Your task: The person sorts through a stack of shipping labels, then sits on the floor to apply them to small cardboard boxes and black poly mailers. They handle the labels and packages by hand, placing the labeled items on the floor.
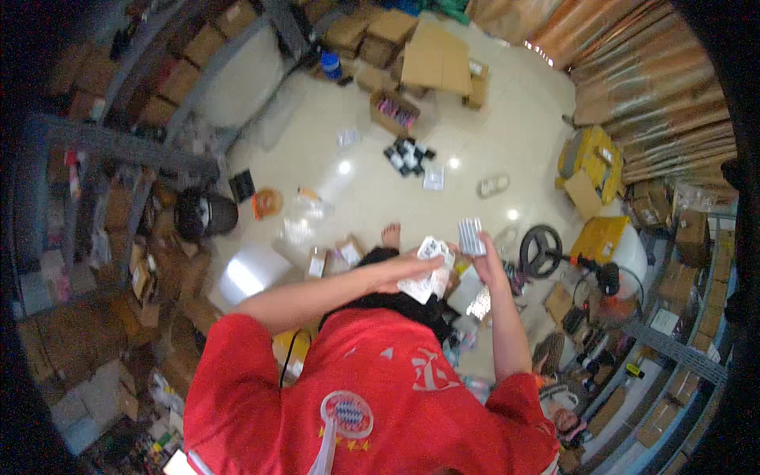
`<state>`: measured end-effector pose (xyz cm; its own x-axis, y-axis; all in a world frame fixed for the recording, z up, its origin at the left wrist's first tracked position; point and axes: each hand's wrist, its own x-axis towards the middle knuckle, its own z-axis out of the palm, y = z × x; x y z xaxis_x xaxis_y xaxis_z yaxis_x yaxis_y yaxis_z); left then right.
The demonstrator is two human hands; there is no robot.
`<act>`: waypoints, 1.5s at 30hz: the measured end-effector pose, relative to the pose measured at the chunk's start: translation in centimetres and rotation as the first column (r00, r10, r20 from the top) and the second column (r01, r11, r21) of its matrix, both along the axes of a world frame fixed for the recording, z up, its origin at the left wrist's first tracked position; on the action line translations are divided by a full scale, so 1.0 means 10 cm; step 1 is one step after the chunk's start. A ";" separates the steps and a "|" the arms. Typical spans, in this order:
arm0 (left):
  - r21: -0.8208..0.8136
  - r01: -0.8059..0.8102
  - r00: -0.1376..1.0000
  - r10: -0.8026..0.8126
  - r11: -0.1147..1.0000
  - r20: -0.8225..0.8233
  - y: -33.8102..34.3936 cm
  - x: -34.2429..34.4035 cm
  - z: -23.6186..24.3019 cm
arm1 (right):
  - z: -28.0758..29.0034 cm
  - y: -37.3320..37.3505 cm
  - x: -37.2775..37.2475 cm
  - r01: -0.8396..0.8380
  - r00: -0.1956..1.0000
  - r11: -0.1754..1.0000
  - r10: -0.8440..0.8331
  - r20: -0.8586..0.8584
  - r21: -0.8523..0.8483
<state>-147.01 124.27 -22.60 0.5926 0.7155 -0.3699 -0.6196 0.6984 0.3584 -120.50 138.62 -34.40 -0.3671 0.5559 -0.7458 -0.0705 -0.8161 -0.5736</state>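
My left hand (405, 267) is closed on some white printed sheets (422, 286) in front of my body; small dark print shows on them, too blurred to make out. Just to their right, my right hand (489, 260) grips a small flat pale card with grey rows (471, 236), held up by its lower edge. The card and the sheets are close together. Parts of the fingers of both hands are hidden behind what they hold.
On the floor ahead lie a black-and-white pile (409, 157), an open carton (393, 112) and a slipper (492, 186). A black wheel (541, 251) stands at right near a yellow box (590, 166). Loaded shelves (134, 142) line the left; a black helmet-like object (204, 214) sits beside them.
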 end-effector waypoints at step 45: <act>-0.513 0.845 0.082 -0.984 0.154 -0.160 4.68 -4.45 -3.93 | -5.37 1.26 -7.38 0.392 0.568 0.911 -0.131 0.813 -0.127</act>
<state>-191.49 171.04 -61.87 0.4575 -0.4385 -0.7735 0.7284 0.6837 0.0432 -194.28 151.24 -88.06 0.5493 0.2627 -0.7933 0.0548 -0.9586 -0.2795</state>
